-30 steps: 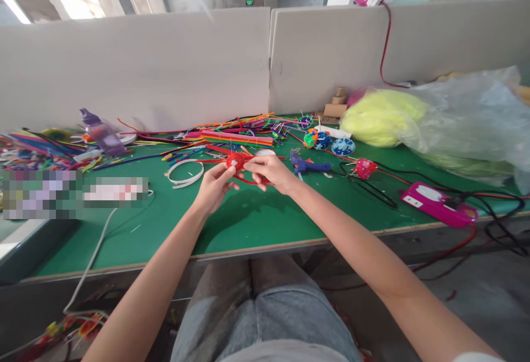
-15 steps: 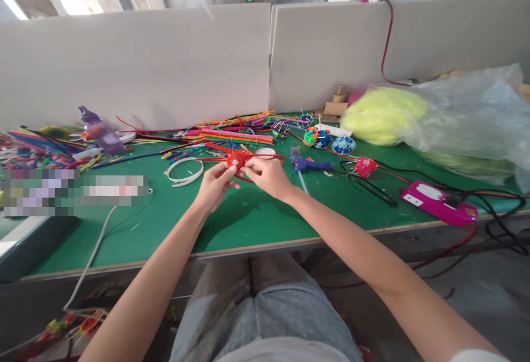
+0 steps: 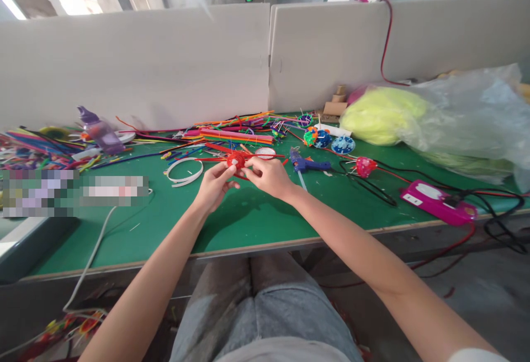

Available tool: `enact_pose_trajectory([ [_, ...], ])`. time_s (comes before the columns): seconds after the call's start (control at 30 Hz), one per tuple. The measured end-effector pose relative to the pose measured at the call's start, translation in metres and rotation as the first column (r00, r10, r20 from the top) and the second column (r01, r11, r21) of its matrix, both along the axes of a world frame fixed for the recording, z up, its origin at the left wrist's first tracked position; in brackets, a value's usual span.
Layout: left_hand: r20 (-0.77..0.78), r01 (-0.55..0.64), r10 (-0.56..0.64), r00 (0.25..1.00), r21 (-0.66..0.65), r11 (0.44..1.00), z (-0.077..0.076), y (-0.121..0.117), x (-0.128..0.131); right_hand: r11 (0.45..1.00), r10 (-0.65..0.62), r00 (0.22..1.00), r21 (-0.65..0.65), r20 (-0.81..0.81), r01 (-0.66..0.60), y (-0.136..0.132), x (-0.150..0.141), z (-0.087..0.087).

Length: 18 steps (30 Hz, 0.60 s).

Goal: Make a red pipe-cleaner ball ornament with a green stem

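With the thumb and fingers of our left hand (image 3: 212, 186), we pinch a small, red, round piece (image 3: 236, 158) above the green-topped bench (image 3: 265, 227). Our right hand (image 3: 270, 176) brings its fingertips to the piece's right edge, though we cannot tell whether they grip it. We have a curled white flat strip (image 3: 201, 171) lying to the left and a blue plastic glue gun (image 3: 309, 164) to the right.

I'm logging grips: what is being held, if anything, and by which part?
A round red piece: the left hand pinches it at its near edge; the right hand is at its right side, exact hold unclear.
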<state>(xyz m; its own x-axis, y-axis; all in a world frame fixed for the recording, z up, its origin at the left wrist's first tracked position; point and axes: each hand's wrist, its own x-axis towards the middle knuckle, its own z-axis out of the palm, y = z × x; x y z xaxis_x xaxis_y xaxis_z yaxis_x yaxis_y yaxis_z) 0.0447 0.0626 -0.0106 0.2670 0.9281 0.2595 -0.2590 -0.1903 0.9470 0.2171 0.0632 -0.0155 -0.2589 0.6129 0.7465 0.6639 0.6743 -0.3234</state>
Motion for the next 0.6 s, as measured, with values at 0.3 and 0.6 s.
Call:
enact_pose_trajectory([
  [0.3,-0.017,0.041,-0.042,0.999,-0.027,0.999,-0.0012,-0.0007,0.0013,0.972,-0.131,0.978,0.215,0.160,0.095,-0.0014,-0.0022,-0.0030],
  [0.6,0.008,0.025,-0.025,1.000,-0.039,0.999,0.0008,-0.0004,0.0014,0.991,-0.100,0.992,0.102,0.081,0.092,-0.0025,-0.0026,0.0013],
])
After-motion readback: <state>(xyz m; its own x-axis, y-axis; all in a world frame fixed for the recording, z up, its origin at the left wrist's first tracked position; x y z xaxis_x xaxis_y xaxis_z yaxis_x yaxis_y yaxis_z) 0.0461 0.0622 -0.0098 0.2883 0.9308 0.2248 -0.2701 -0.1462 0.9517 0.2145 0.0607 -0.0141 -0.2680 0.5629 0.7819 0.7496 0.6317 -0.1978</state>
